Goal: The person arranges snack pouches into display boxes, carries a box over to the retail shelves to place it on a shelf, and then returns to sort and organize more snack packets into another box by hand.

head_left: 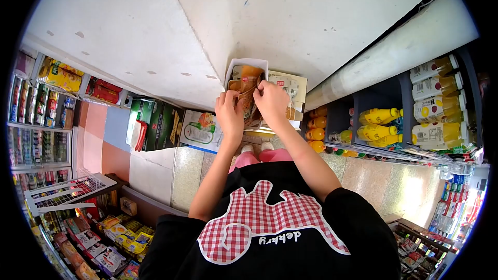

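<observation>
A white open-topped box (pixel 263 64) stands against the white wall in front of me. Brown-and-orange packets (pixel 251 71) with a small red mark fill it. My left hand (pixel 229 111) is at the box's near left, fingers curled and pinching at the edge of a brown packet. From the right, my right hand (pixel 273 102) reaches in, thumb and fingertips closed on the same brown wrapping. The fingers partly cover the packet, so its exact kind is unclear.
A printed carton (pixel 294 85) stands right of the box. To the left are a flat carton with a green bottle picture (pixel 201 129) and a dark green case (pixel 150 122). Yellow-capped drink bottles (pixel 381 116) fill a shelf at right. Snack packs (pixel 124 233) lie lower left.
</observation>
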The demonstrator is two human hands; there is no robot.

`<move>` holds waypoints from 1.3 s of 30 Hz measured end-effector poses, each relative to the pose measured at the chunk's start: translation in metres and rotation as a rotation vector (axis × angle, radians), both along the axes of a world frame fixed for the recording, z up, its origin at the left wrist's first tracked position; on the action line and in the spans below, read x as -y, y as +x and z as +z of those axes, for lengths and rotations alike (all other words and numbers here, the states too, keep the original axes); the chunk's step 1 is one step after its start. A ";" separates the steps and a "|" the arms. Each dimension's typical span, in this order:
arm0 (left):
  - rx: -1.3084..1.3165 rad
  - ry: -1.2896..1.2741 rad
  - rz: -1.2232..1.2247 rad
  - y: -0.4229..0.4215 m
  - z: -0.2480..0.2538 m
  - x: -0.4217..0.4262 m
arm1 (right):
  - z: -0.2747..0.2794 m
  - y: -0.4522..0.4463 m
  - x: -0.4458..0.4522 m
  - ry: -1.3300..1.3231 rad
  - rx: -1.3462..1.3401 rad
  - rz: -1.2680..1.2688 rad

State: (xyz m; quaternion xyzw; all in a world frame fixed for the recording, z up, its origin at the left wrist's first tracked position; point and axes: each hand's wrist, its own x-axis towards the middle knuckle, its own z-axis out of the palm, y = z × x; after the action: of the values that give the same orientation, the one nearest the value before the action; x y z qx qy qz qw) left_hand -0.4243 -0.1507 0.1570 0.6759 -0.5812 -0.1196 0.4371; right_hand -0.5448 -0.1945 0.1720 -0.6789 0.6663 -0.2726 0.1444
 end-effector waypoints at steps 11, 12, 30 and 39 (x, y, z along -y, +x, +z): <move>-0.074 0.008 0.007 0.003 -0.010 0.007 | 0.070 -0.032 -0.021 -0.098 0.410 -0.014; -0.072 0.007 -0.001 0.003 -0.010 0.008 | 0.071 -0.041 -0.019 -0.146 0.514 0.013; -0.108 0.029 -0.068 0.001 -0.009 0.010 | -0.065 -0.128 0.031 0.242 0.709 -0.207; -0.080 0.038 -0.039 0.002 -0.004 0.007 | -0.088 -0.105 0.044 0.237 0.641 -0.180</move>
State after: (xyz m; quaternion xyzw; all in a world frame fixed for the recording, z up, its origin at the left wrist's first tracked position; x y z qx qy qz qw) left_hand -0.4226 -0.1573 0.1530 0.6672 -0.5740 -0.1661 0.4447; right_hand -0.6499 -0.2389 0.0838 -0.4758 0.6712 -0.4043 0.3995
